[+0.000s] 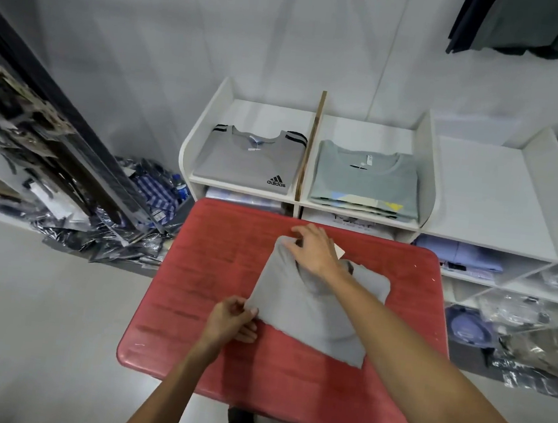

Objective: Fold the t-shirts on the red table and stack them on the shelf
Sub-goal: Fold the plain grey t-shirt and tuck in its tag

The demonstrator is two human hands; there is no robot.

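white walls close off the back of a small clothing store, with a white shelf of open compartments standing just beyond a red worktop. two compartments on top already hold folded shirts: a grey striped-shoulder shirt on the left and a pale green stack on the right, while the next compartment to the right sits bare.

a grey t-shirt lies near the middle of the worktop, partly folded. the left hand pinches its near left corner, fingers closed on the cloth. the right hand reaches across to the far left corner by the collar, fingers narrowed on the fabric there, which rises in a slight ridge.

this looks like the fold in progress, with one side being drawn over the body. the next move probably calls for carrying both pinched corners across together, keeping the edge taut and laying it flat.

the right forearm covers part of the collar, so how the layers sit underneath cannot be made out. a pale tag or card peeks out behind the right hand. lower shelves hold bagged goods too blurred to identify.
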